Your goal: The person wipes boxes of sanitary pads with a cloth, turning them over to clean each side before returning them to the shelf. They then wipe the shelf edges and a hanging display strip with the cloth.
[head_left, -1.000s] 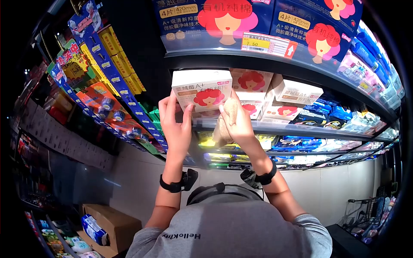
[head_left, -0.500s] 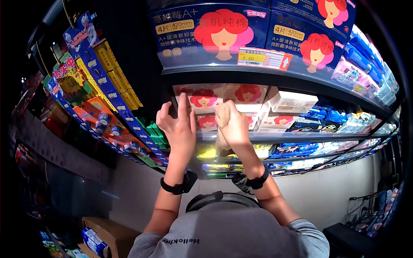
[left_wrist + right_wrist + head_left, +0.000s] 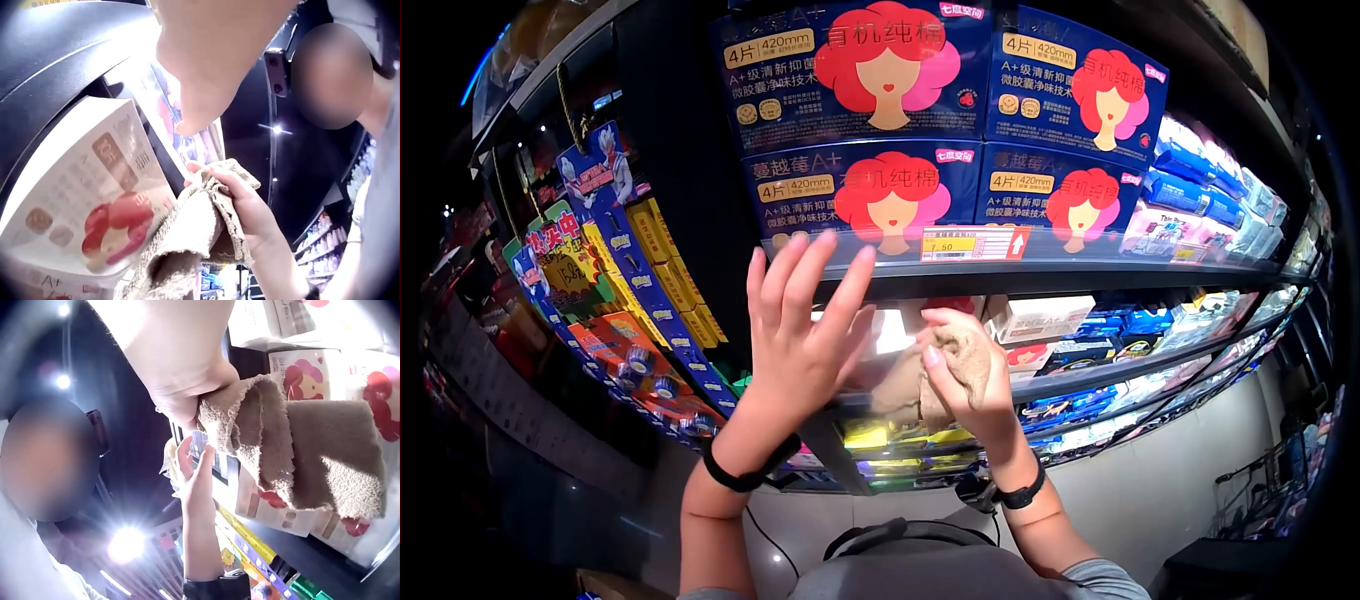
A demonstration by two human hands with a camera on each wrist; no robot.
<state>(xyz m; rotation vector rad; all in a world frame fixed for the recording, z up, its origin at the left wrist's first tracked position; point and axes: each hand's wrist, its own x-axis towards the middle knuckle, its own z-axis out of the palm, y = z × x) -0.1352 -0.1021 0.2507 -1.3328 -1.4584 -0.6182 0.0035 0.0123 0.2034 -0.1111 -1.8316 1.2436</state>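
My right hand (image 3: 992,402) grips a bunched beige cloth (image 3: 334,456) in front of the lower shelf; part of the cloth hangs from the fist. The left hand (image 3: 800,345) is raised with its fingers spread, holding nothing. In the head view its fingertips overlap the edge of the upper shelf (image 3: 1080,275) and the bottom of a dark blue box (image 3: 860,195) with a red-haired figure. White boxes (image 3: 81,187) with the same figure stand on the lower shelf, close to the cloth; in the head view the hands and cloth hide most of them.
More blue boxes (image 3: 1055,100) are stacked on the upper shelf, above a price tag (image 3: 975,244). To the right are blue and pink soft packs (image 3: 1190,195). Hanging strips of yellow packs (image 3: 655,255) flank the shelves on the left. Lower shelves carry yellow packs (image 3: 900,440).
The white box held between both hands a second ago was put back on the lower shelf and released. The left hand then rose towards the upper shelf's edge. The cloth stayed in the right hand throughout.
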